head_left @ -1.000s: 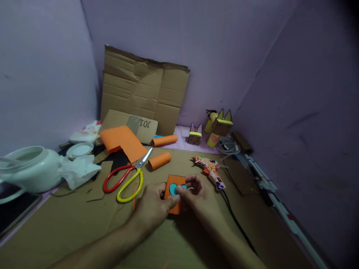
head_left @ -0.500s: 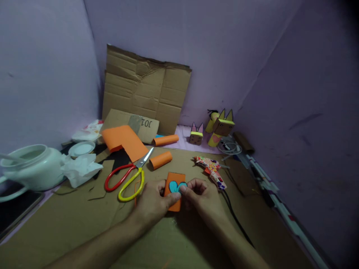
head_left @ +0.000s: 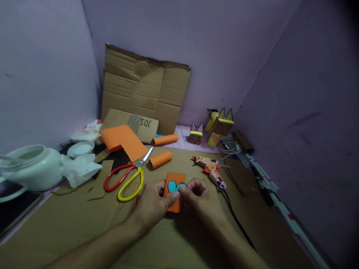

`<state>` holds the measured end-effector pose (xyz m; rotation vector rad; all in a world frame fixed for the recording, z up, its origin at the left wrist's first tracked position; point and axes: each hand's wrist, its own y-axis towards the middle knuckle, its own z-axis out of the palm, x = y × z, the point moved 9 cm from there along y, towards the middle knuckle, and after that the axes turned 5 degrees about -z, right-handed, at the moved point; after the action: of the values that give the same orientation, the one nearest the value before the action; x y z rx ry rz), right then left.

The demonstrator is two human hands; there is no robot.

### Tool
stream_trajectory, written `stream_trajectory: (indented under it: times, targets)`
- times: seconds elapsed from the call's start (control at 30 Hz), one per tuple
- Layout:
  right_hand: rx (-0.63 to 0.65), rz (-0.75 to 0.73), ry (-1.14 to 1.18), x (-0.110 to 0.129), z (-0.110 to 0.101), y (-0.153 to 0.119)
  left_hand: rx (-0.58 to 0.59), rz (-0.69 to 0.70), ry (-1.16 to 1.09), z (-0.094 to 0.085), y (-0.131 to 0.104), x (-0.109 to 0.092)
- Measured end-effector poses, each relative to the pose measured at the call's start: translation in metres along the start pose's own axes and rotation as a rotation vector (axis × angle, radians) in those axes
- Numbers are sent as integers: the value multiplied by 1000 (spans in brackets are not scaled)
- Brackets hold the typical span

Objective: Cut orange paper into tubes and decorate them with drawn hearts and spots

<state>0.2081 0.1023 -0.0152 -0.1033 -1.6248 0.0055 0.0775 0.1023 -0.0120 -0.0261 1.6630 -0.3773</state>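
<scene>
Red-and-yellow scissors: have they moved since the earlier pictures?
No. Against the large cardboard sheet at the back, the scissors keep the same place; the slight shift in the picture is shared by both.

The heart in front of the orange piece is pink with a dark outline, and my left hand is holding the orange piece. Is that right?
Not quite: the head view shows that the heart is blue, not pink. It does have a dark outline, and your left hand is holding the orange piece.
</scene>
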Motion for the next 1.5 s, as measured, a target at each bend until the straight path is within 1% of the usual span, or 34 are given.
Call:
stream_trajectory:
  times: [0.1,0.2,0.33,0.37,0.47,0.6,0.7,0.8,0.9,1.0,1.1,1.2,1.27,1.37,1.43,1.5]
  targets:
    - [-21,-65,-48,3,-4,2,18,-35,-42,1,-1,0]
    - [-31,-89,-15,6,-6,4,38,-56,-67,2,0,1]
    - [117,-75,78,8,8,2,82,-40,-27,8,-1,2]
    - [136,-75,91,9,10,2,88,-31,-7,9,-1,2]
    - [114,-60,109,8,10,0,82,-23,54,10,-3,3]
    - [97,11,171,2,10,-1,73,-21,94,10,-4,4]
    - [76,46,209,0,8,0,114,-19,50,12,-3,6]
    - [55,49,186,-2,5,0,162,-31,-9,15,0,9]
    - [47,48,157,-4,4,0,181,-62,4,16,2,13]
    - [58,59,175,-4,7,-1,218,-59,42,20,0,10]
    - [74,64,204,-1,9,-2,221,-29,46,22,-3,2]
    - [71,57,237,4,10,-2,230,-29,39,22,-4,2]
    - [77,52,248,5,11,-2,204,-37,45,17,-3,8]
    - [71,55,238,3,12,-2,114,-37,108,7,2,16]
    - [78,40,233,2,14,-3,76,-27,124,2,4,17]
    - [86,22,158,4,15,-4,55,-26,125,0,5,15]
